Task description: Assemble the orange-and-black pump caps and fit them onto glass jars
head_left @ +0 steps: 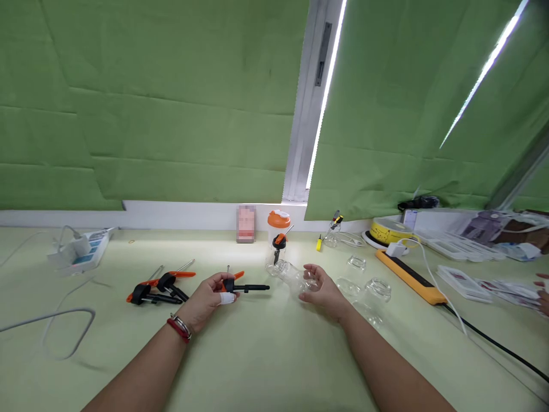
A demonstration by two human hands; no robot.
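My left hand (pixel 213 296), a white wrap on one finger, is closed on a black-and-orange dispenser top (pixel 253 287). Its black tube points right, toward the bottle. My right hand (pixel 318 289) is wrapped around the base end of a clear bottle (pixel 292 273), tilted with its neck toward the upper left. Just behind that neck stands another clear bottle fitted with a black-and-orange top (pixel 279 241) and a metal spout. To the left of my left hand lie more loose dispenser tops (pixel 156 290) with orange levers and metal spouts.
Several clear bottles (pixel 372 292) lie right of my right hand. An orange-lidded shaker (pixel 278 218) and a phone (pixel 246 224) stand at the back. An orange power strip (pixel 409 276) with cables lies at right, another strip (pixel 91 249) at left. Another person's hand (pixel 544 293) shows at the right edge.
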